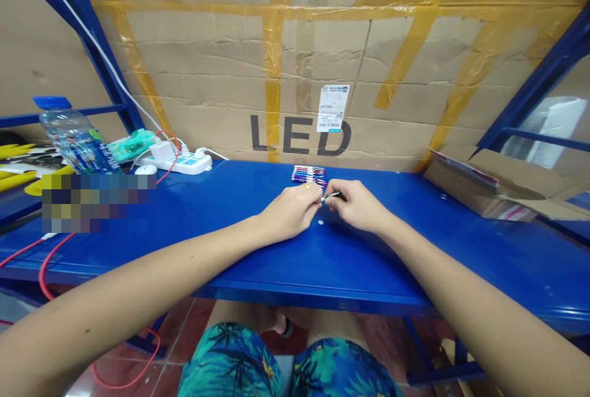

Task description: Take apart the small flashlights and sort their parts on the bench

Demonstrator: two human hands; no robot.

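Note:
Over the middle of the blue tabletop, my left hand, with a yellow ring on one finger, is closed in a pinch. It grips the silvery end of a slim dark pen-like stick. My right hand pinches the same stick from the other side, so the fingertips of both hands nearly meet. Fingers cover most of the stick, and its exact kind is too small to make out. Just behind my left hand lies a row of several slim, shiny sticks in red, blue, purple and silver.
A large taped cardboard box stands behind the blue table. On the left are a water bottle, a white power strip and red cables. An open carton sits at right. Blue metal posts flank both sides.

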